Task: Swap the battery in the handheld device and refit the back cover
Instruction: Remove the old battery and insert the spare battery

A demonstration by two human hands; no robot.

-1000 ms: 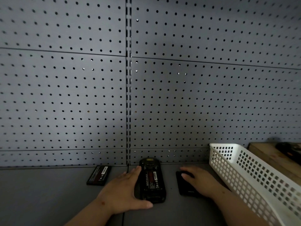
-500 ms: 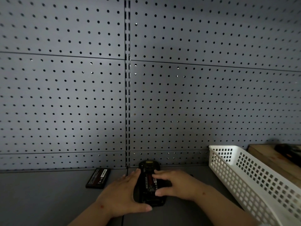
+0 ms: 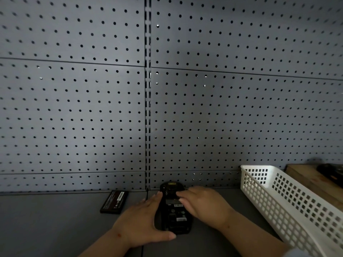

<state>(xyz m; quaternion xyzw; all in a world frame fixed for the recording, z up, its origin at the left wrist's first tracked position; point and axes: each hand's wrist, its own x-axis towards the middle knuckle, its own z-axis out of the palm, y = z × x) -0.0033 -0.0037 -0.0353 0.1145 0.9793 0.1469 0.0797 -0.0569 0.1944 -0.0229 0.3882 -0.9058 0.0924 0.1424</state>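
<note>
The black handheld device (image 3: 173, 217) lies back-up on the grey shelf near the pegboard. My left hand (image 3: 141, 223) cups its left side, thumb curled under its near end. My right hand (image 3: 204, 206) rests on the device's upper right, fingers flat on the black back cover (image 3: 172, 203), which lies over the back. Small grey and white labels show on that surface; no red battery label is visible. A loose black battery (image 3: 114, 202) lies flat to the left, apart from both hands.
A grey pegboard wall (image 3: 92, 108) rises directly behind the device. A white perforated basket (image 3: 278, 197) runs along the right side, close to my right forearm. Behind it a wooden box (image 3: 311, 180) carries a dark object (image 3: 330, 172).
My right hand moved left from the cover lying beside the device onto the device's back. The red battery label that showed before is now covered. My left hand stayed put.
</note>
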